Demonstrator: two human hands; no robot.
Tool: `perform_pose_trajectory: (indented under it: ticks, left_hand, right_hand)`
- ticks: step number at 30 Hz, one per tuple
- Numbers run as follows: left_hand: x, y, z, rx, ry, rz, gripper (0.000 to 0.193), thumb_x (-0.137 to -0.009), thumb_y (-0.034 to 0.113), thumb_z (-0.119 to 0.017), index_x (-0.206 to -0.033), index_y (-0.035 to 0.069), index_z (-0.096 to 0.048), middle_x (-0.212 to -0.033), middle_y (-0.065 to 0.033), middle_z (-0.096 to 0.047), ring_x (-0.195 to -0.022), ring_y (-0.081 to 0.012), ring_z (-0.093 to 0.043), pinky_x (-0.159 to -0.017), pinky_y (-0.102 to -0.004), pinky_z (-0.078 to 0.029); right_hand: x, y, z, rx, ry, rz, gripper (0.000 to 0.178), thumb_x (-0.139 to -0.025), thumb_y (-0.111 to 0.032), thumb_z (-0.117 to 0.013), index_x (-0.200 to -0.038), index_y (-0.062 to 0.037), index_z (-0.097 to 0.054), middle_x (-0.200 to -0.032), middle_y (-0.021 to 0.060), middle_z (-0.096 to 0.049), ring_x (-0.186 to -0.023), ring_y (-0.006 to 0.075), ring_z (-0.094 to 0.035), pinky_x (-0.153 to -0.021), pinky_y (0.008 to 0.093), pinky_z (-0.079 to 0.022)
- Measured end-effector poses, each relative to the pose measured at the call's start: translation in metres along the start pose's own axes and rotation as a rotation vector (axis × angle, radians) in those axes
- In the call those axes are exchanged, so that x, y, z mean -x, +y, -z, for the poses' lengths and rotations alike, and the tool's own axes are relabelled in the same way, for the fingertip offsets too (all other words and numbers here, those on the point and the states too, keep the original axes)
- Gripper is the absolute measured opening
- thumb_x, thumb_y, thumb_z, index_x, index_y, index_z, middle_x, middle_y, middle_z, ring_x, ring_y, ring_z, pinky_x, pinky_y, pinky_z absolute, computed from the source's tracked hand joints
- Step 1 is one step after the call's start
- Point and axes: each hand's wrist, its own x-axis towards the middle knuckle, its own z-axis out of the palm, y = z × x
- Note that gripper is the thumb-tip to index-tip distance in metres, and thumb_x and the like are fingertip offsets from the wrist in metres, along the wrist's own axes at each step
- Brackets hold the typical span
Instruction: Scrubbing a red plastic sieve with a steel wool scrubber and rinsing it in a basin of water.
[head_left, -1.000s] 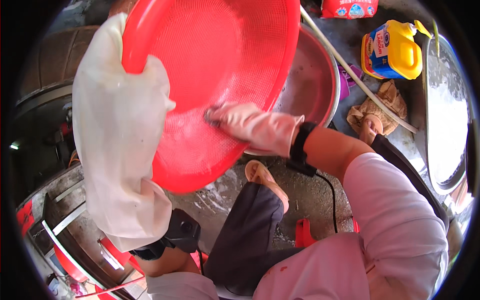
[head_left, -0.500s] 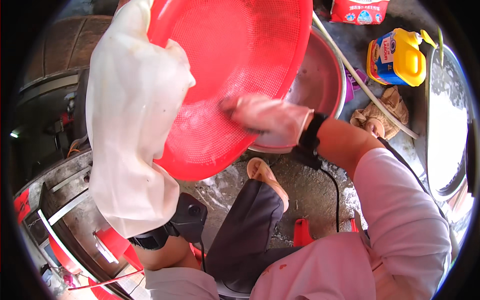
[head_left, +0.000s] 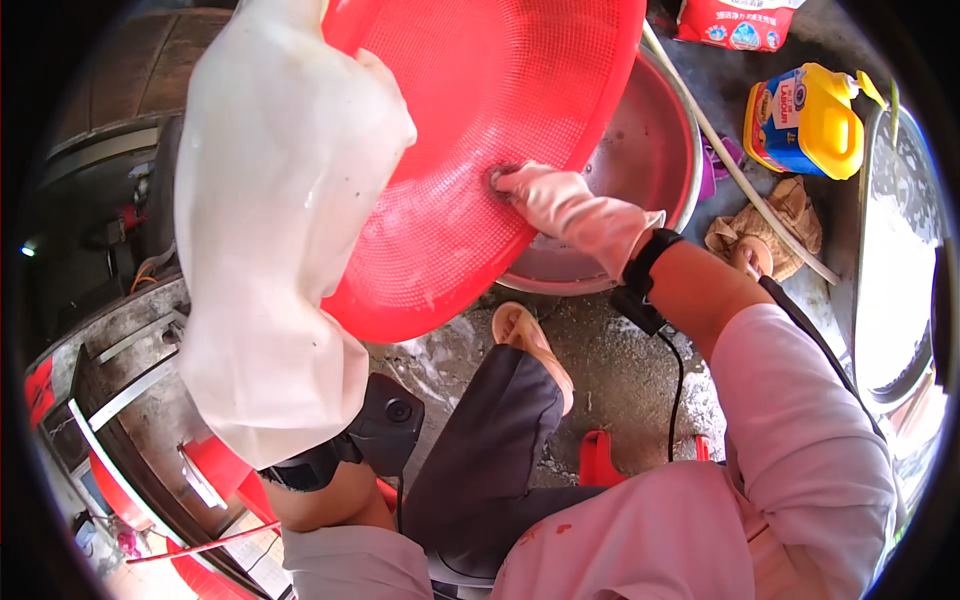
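Note:
A large red plastic mesh basket [head_left: 450, 120] is held tilted, its inside facing me. My left hand [head_left: 300, 120], in a long whitish rubber glove, grips its left rim; the fingertips are hidden behind the rim or beyond the upper edge. Inside the basket, my right hand [head_left: 545, 195], in a pinkish-white rubber glove, is closed on a small dark grey steel wool scrubber [head_left: 497, 182]. That scrubber presses on the mesh near the lower right wall. Behind the basket, partly covered by it, a metal basin [head_left: 660, 150] stands on the floor.
To the right are a yellow jug [head_left: 830, 125], a crumpled brown cloth [head_left: 790, 225], a pale hose [head_left: 735, 165] and a large metal tub [head_left: 890, 300]. A red-and-white bag [head_left: 740, 25] lies at the far right. My sandalled foot [head_left: 535, 340] rests on the wet concrete floor [head_left: 440, 375].
My right hand has moved slightly right and up along the mesh with the scrubber, and its motion blur is gone. The basket and left hand have shifted a little up and right.

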Motion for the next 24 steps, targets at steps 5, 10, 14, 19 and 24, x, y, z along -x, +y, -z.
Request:
perform_pose_trajectory:
  ticks: [5,10,14,19,24]
  left_hand:
    - [0.001,-0.028,-0.005,-0.134,0.065,-0.046,0.031,-0.091,0.005,-0.053,-0.121,0.007,-0.061,-0.091,-0.0059,-0.065,-0.07,-0.0117,-0.062,-0.067,-0.0279,-0.052]
    - [0.004,-0.016,0.003,-0.04,0.075,-0.038,0.033,-0.091,0.005,-0.052,-0.123,0.007,-0.059,-0.096,-0.0084,-0.066,-0.075,-0.0138,-0.066,-0.068,-0.0276,-0.055]
    - [0.004,-0.031,0.009,-0.048,0.073,-0.025,0.033,-0.092,0.005,-0.052,-0.124,0.006,-0.059,-0.096,-0.0081,-0.067,-0.076,-0.0129,-0.066,-0.068,-0.0276,-0.055]
    - [-0.002,-0.028,0.009,0.131,0.022,-0.036,0.03,-0.092,0.001,-0.051,-0.121,0.002,-0.059,-0.092,-0.0056,-0.066,-0.072,-0.0097,-0.062,-0.065,-0.0253,-0.051]
    - [-0.006,-0.032,0.001,0.091,0.032,0.051,0.031,-0.091,0.001,-0.052,-0.121,0.002,-0.059,-0.09,-0.0048,-0.065,-0.069,-0.0084,-0.058,-0.065,-0.0251,-0.05]
  right_hand:
    - [0.06,-0.131,0.009,0.225,-0.218,-0.001,0.031,-0.091,-0.024,-0.063,-0.12,-0.0128,-0.065,-0.118,0.0109,-0.066,-0.111,0.0299,-0.062,-0.097,0.0379,-0.049]
    - [0.035,-0.1,0.046,0.411,-0.052,-0.094,0.03,-0.094,-0.022,-0.058,-0.121,-0.0146,-0.065,-0.112,0.0105,-0.067,-0.107,0.0286,-0.063,-0.095,0.0333,-0.05]
    - [0.03,-0.16,0.016,0.078,-0.452,-0.137,0.028,-0.094,-0.024,-0.063,-0.12,-0.0155,-0.066,-0.121,0.0082,-0.066,-0.114,0.0263,-0.061,-0.098,0.0321,-0.048]
    - [0.028,-0.114,-0.002,0.22,-0.003,0.142,0.028,-0.095,-0.023,-0.056,-0.119,-0.0137,-0.066,-0.119,0.0101,-0.066,-0.109,0.0261,-0.064,-0.097,0.0353,-0.049]
    - [0.029,-0.144,0.007,0.096,-0.187,0.302,0.032,-0.096,-0.029,-0.057,-0.124,-0.014,-0.064,-0.122,0.0104,-0.065,-0.115,0.0252,-0.062,-0.102,0.0316,-0.046]
